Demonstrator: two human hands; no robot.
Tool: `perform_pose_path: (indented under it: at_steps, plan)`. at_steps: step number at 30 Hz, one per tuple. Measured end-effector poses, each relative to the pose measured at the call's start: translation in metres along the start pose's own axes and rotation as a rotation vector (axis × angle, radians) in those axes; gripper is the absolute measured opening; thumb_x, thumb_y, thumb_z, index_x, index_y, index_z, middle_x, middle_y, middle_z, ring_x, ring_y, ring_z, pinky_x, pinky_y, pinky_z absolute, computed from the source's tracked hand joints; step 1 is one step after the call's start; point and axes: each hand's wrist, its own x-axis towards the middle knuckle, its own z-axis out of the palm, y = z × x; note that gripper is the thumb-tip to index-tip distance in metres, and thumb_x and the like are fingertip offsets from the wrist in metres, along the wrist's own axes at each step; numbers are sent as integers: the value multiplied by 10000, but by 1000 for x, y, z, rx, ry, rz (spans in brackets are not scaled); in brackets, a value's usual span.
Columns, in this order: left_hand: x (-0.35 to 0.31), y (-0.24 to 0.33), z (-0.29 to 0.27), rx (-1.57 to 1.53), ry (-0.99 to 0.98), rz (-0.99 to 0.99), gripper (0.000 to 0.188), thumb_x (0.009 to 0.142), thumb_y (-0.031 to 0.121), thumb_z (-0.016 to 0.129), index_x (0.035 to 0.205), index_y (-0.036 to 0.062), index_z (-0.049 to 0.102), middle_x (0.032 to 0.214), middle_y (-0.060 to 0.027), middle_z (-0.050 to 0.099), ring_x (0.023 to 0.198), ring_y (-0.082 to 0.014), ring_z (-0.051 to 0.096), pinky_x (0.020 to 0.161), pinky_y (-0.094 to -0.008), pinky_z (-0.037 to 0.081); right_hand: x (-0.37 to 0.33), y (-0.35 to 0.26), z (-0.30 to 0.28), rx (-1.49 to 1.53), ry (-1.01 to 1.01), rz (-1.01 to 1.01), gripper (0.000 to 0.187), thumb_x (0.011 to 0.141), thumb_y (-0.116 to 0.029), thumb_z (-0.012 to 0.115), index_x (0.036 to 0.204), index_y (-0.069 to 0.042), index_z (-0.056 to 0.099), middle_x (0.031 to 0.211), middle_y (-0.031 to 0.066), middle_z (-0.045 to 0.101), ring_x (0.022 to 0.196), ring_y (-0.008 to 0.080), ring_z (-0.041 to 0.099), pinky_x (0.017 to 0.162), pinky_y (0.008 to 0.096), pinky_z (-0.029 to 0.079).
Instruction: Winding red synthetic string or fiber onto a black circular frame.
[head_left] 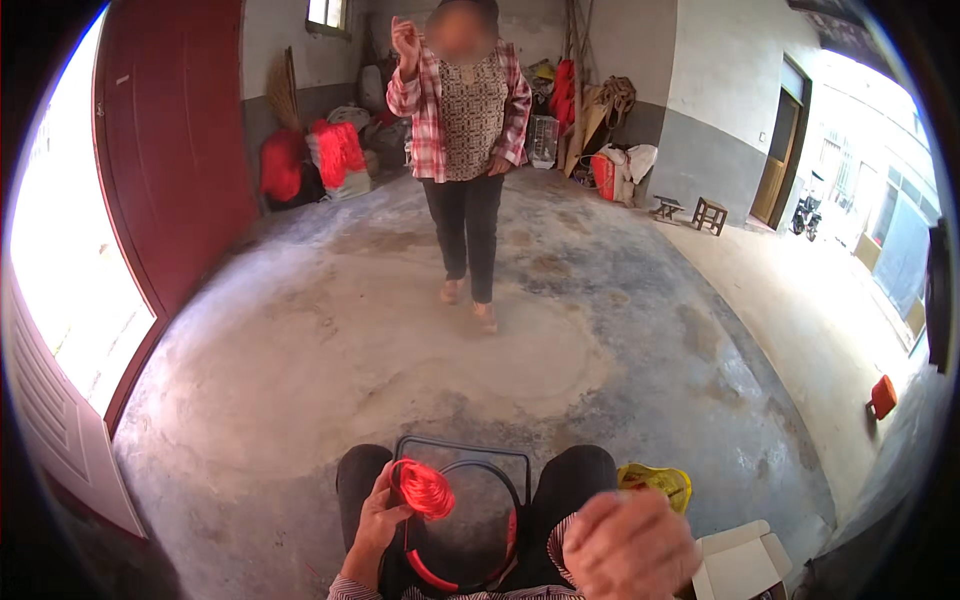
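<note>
In my left hand (376, 514) is a coiled bundle of bright red cord (427, 490), held by the fingers above my left thigh. My right hand (632, 545) is raised close to the camera on the right, a little blurred, with its fingers curled in. What it grips, if anything, is hidden. Between my knees stands a black ring (526, 470), with red wrapping (432, 572) along parts of its lower curve. Behind the ring rises a thin dark rectangular metal frame (465, 446).
Beside my right knee are a yellow basket (682, 486) and an open cardboard box (735, 570). Another person (465, 120) stands ahead on the concrete floor, one hand raised. Red bundles (338, 150) lie by the back wall, small stools (710, 215) at right, a red door (170, 150) at left.
</note>
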Motion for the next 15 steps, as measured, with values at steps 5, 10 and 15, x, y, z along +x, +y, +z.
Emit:
perform_pose_path:
  at_steps: [5, 10, 15]
  plan:
    - [2, -11, -7, 1, 26, -9, 587, 649, -130, 557, 1232, -67, 536, 1452, -15, 334, 1262, -170, 417, 1008, -292, 361, -3, 12, -2, -15, 160, 244, 576, 892, -561, 484, 751, -15, 601, 727, 120, 609, 672, 253, 556, 578, 325, 475]
    - [2, -8, 1, -44, 19, -6, 515, 664, -132, 569, 1176, -77, 578, 1470, -12, 310, 1282, -172, 393, 1021, -298, 350, -6, 16, -4, -82, 97, 188, 585, 895, -556, 482, 759, -3, 616, 721, 127, 617, 629, 242, 576, 579, 321, 478]
    - [-1, -6, -1, -106, 19, -42, 552, 673, -134, 569, 1222, -80, 540, 1462, -4, 320, 1271, -168, 407, 1019, -297, 352, -5, 16, 0, -119, 85, 224, 574, 901, -537, 486, 760, 0, 627, 718, 127, 623, 627, 243, 590, 588, 324, 480]
